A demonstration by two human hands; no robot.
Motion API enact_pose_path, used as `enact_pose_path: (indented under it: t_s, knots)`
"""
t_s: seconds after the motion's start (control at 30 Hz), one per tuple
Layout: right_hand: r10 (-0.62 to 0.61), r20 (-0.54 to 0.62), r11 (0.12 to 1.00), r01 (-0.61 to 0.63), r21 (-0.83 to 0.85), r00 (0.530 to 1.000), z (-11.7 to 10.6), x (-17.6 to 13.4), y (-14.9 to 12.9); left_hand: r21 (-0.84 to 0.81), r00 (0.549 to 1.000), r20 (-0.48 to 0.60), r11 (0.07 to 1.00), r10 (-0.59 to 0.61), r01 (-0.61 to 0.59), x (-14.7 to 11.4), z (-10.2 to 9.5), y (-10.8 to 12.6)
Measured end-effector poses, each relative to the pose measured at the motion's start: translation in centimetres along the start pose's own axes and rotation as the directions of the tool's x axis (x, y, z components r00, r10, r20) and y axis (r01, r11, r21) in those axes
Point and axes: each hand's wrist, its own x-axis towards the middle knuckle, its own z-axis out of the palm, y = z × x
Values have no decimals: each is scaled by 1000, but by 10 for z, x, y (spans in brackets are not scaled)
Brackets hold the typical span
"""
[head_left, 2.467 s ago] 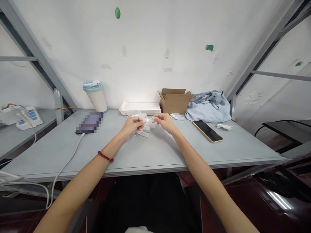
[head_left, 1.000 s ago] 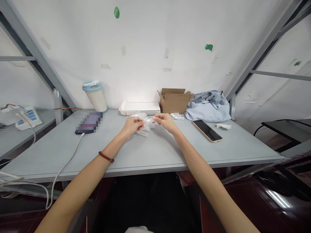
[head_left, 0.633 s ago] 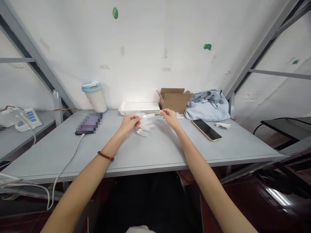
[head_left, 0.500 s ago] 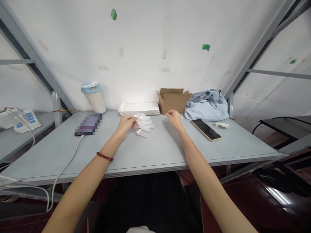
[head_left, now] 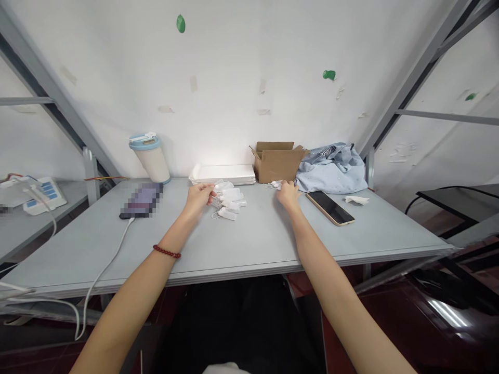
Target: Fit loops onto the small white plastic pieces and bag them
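Positioned with left hand (head_left: pixel 200 198) beside clear pieces (head_left: pixel 232 195), mid-frame, presumably heaped for reach, and right hand (head_left: pixel 289 195) at white pieces (head_left: pixel 276 185), centre-right, with fingers' closure indeterminable on both.

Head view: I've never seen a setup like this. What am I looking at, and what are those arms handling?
No machine here: these are a person's bare arms, seen by one camera worn on the head, looking forward and down. On the grey desk, the left hand has its fingertips at a pile of small translucent pieces; whether it grips one is unclear. The right hand is down at a smaller cluster by the cardboard box, its grip hidden. Around them are a white stack, pale blue cloth, a lidded cup, a black-screened phone and a phone on a cable.
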Motion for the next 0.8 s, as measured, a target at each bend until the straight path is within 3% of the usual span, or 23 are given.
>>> enact_pose_path:
  t_s: [0.27,0.5,0.7,0.8]
  knots:
    - [70,-36,997,-71,-18,997,-3,-4,-3,1,1000,-8,1000,-14,14,-6,3,7]
    - [58,55,998,-57,-19,997,-7,-5,-4,5,1000,-5,1000,-4,5,-7,4,7]
    - [-52,5,997,52,62,999,-8,-5,-8,8,1000,7,1000,19,-19,-6,3,4]
    - [-168,20,953,157,259,986,-11,-6,-13,7,999,12,999,40,-40,-6,4,4]
